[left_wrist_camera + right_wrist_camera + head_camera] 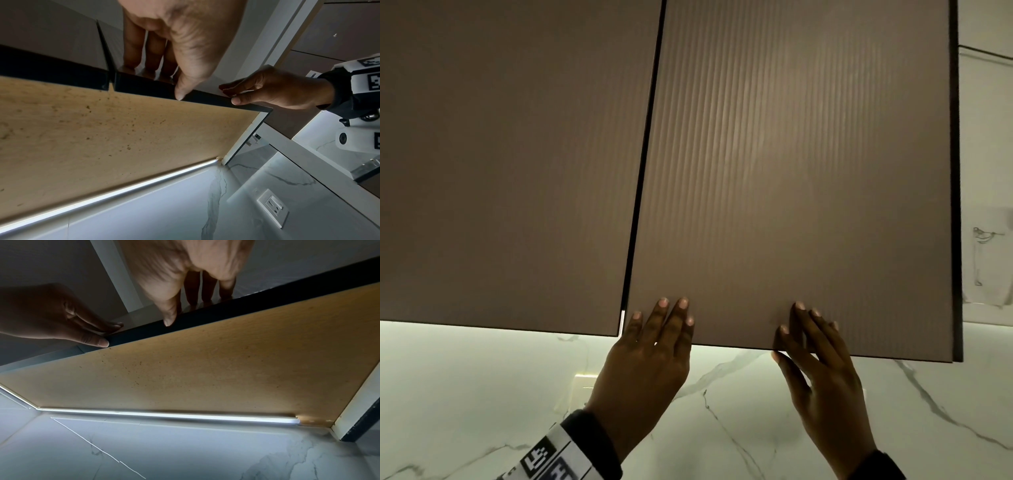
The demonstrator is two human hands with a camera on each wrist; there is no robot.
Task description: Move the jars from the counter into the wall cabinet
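The wall cabinet (791, 154) hangs above a white marble-look wall, seen from below. It has two flat brown doors with fine vertical ribbing, split by a thin dark gap; the right door (808, 205) sits slightly proud of the left door (510, 164) at its lower corner. The door's bottom edge (148, 88) is dark, almost black. The cabinet's underside (205, 369) is light wood-coloured and speckled, with a bright light strip (174, 416) along its back edge. No jars are in view

Both hands, L hand (645, 363) & R hand (822, 373), flat on cabinet door (791, 171) bottom edge.
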